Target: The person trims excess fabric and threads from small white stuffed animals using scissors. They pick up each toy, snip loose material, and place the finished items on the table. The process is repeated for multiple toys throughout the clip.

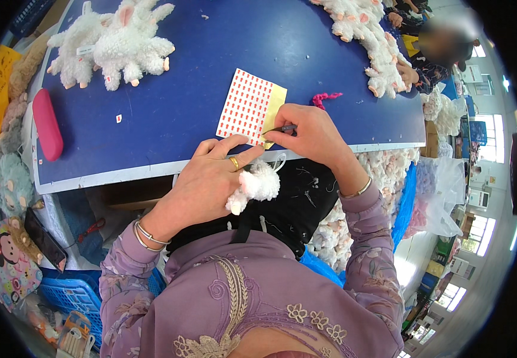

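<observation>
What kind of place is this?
Probably a plush-toy workshop: white plush toys on a blue worktable, a sheet of small red-and-white stickers, and a co-worker at the table's far right.

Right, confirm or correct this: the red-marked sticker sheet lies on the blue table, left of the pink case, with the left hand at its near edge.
Wrong side: the head view shows the sticker sheet right of the pink case. It does lie on the blue table, the left hand at its near edge.

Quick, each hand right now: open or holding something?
Left hand: holding a small white plush, touching the sticker sheet.
Right hand: closed on a dark tool.
</observation>
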`<state>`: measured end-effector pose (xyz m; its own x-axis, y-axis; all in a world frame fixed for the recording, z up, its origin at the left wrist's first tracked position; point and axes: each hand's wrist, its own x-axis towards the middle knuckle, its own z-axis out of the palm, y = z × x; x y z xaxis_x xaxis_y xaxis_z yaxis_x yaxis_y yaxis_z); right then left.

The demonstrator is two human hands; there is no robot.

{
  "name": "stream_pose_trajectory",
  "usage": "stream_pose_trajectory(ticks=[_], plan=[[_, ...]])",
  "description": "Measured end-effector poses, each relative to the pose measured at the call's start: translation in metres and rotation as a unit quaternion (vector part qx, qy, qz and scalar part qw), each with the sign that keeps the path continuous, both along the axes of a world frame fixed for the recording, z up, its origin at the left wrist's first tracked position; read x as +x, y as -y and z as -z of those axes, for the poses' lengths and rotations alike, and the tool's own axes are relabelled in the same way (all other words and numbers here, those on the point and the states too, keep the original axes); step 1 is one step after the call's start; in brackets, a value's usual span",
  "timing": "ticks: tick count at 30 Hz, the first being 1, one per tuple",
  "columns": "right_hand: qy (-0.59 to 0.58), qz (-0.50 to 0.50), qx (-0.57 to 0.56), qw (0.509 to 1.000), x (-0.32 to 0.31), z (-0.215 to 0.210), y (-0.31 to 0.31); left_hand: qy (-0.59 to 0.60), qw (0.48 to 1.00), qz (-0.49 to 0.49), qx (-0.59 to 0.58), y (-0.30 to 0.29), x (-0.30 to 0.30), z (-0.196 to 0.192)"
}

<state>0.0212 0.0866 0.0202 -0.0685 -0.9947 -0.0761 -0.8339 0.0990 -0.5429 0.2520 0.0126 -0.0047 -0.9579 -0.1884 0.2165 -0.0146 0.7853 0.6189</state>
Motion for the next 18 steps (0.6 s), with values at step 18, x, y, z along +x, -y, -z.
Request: stream_pose_trajectory(ticks=[18], plan=[[0.270, 0.100, 0.033, 0.957, -0.009, 0.000, -0.008, -0.023, 1.000, -0.004, 0.003, 0.000, 0.000, 0.001]])
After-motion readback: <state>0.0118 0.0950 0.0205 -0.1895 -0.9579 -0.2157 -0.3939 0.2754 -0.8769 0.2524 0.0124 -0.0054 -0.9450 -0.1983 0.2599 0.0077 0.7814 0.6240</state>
